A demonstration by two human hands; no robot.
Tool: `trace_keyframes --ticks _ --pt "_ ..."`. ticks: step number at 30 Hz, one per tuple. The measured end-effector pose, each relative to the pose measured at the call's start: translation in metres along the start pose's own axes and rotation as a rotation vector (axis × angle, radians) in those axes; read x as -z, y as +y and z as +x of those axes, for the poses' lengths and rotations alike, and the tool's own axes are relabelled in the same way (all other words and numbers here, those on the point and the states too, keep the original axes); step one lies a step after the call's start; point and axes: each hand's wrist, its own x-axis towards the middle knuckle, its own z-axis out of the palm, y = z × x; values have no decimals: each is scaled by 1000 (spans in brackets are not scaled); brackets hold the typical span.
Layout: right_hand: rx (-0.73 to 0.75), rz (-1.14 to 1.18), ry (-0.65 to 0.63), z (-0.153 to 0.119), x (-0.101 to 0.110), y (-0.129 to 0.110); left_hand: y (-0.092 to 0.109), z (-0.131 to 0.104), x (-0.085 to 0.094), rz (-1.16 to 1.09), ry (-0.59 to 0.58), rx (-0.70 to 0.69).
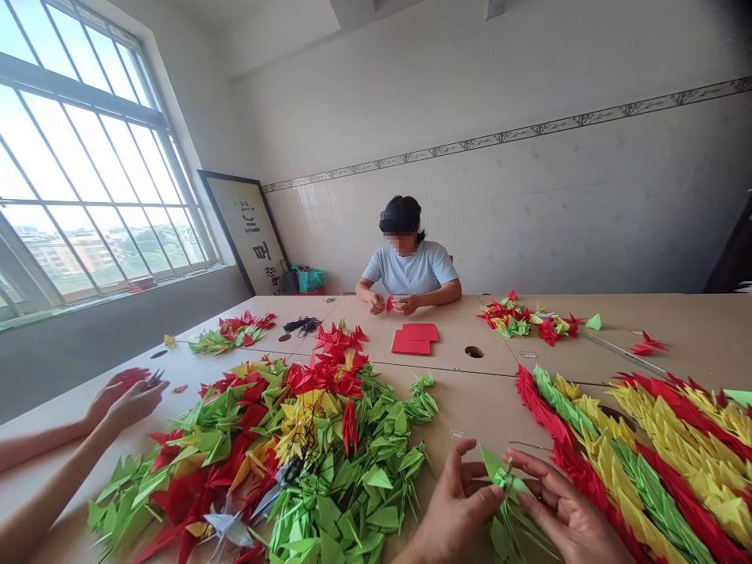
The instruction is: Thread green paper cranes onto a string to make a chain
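Low in the view, a green folded-paper crane (506, 479) is between my hands. My left hand (461, 501) pinches it with thumb and fingers from the left. My right hand (561, 497) grips its right side, fingers curled. Under it hang more green folded pieces (517, 529), partly hidden by my right hand. A thin needle-like line (532, 446) shows just above my right fingers. To the left lies a big heap of green paper cranes (376, 439), mixed with red cranes (329, 372) and yellow ones (305, 423).
Strings of red, yellow and green cranes (623, 446) lie at the right. Across the table, a person (411, 270) holds red paper near red sheets (414, 339). Another person's hands (126, 399) hold a small dark tool at left. Dark cord (302, 325) lies farther back.
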Motion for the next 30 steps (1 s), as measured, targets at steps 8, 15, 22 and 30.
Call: trace_keyframes --ticks 8,15,22,30 --pt "-193 150 10 -3 0 -9 1 0 -8 -41 -49 13" --pt "-270 209 -23 -1 2 -8 -7 0 5 35 -235 84" --pt "-271 131 94 3 5 -8 -1 -5 5 76 -255 149" --pt "-287 152 181 5 9 -8 10 -10 -6 -199 -201 264"
